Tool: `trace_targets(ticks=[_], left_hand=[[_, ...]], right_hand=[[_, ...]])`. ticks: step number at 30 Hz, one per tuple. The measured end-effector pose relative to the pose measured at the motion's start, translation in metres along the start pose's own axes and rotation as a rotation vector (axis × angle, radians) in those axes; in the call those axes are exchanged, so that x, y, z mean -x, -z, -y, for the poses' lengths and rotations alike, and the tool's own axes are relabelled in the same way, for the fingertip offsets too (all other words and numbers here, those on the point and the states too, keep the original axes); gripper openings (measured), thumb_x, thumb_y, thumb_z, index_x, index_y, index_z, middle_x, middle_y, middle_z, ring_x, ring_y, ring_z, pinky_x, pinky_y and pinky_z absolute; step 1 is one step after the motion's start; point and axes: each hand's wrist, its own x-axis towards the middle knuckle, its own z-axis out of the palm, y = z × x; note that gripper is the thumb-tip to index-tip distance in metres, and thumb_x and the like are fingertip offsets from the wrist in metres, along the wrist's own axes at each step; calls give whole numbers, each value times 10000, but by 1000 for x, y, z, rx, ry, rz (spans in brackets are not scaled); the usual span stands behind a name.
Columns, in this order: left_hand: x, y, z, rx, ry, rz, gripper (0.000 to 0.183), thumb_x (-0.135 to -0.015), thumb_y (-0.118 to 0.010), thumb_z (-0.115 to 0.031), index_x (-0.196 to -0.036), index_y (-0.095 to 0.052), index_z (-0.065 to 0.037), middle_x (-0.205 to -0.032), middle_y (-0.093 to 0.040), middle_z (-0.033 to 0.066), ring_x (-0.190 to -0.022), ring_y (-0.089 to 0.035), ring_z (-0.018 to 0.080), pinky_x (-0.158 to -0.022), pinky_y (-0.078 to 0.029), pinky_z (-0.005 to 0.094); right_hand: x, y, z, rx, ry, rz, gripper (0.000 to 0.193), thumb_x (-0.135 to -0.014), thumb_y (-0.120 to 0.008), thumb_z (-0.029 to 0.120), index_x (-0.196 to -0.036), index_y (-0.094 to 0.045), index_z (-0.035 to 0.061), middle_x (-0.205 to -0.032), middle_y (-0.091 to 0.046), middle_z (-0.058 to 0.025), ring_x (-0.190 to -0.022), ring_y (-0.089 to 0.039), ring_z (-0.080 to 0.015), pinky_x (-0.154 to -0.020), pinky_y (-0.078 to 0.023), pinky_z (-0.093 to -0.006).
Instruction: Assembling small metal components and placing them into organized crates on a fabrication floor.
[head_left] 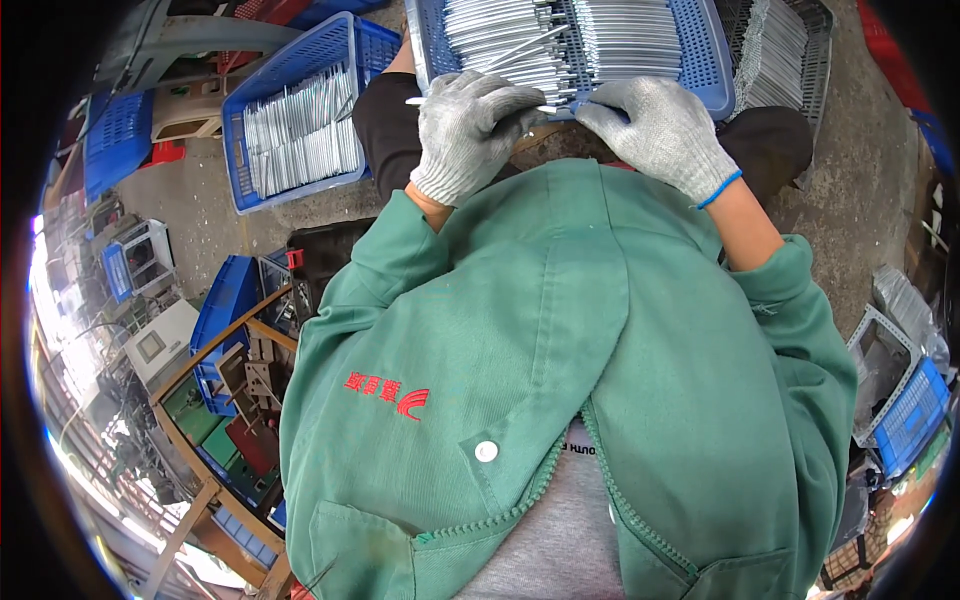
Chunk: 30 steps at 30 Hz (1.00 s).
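My left hand (470, 130), in a grey-white knitted glove, is closed around a thin silver metal rod (547, 109). One end of the rod sticks out past the thumb and the other shows on the far side of the glove. My right hand (660, 135), gloved alike with a blue cuff edge, hovers a little to the right of the rod. Its thumb and forefinger curve toward each other with a small gap, and nothing shows between them. Just beyond both hands stands a blue plastic basket (712, 60) packed with rows of similar metal rods (628, 40).
Another blue basket (236, 150) of rods stands on the concrete floor (190, 190) at the left. More rods (772, 55) fill a dark crate at the right. A wooden-framed rack (215, 350) with blue bins is at lower left; a white frame (885, 370) lies right.
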Motion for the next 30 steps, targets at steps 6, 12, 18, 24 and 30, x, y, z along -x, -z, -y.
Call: trace_targets(ticks=[6,12,18,24,30], left_hand=[[0,1,-5,-46,27,-49,173,-775,-825,-240,-933,-788,-178,-891,-735,-54,-776,-646,166,-827,-476,324],[1,3,-2,-81,-4,-66,217,-759,-856,-213,-969,-815,-182,-886,-744,-40,-794,-637,144,-841,-446,310],[2,0,0,23,20,-74,223,-756,-858,-203,-974,-817,-178,-901,-750,-37,-795,-639,146,-853,-441,310],[7,-5,1,26,72,-108,226,-763,-855,-158,-986,-817,-160,-898,-751,-11,-770,-635,144,-814,-464,298],[11,-10,6,323,301,-75,217,-800,-830,-100,-1013,-815,-136,-898,-749,27,-765,-642,145,-755,-495,289]], right_hand=[[1,7,10,-1,-2,113,338,-920,-627,380,-890,-788,84,-764,-729,-96,-643,-666,-303,-632,-540,-419],[-6,15,11,-5,-37,98,281,-915,-658,333,-953,-799,92,-741,-722,-74,-615,-612,-285,-620,-499,-395],[-7,7,5,-30,-51,145,305,-909,-651,362,-903,-795,93,-740,-722,-94,-622,-657,-301,-623,-542,-413],[-6,3,5,-83,-2,126,334,-922,-634,383,-908,-795,92,-751,-728,-99,-628,-664,-310,-637,-549,-430],[-5,5,9,-159,-77,19,353,-927,-628,393,-932,-789,78,-773,-736,-103,-636,-655,-328,-648,-537,-428]])
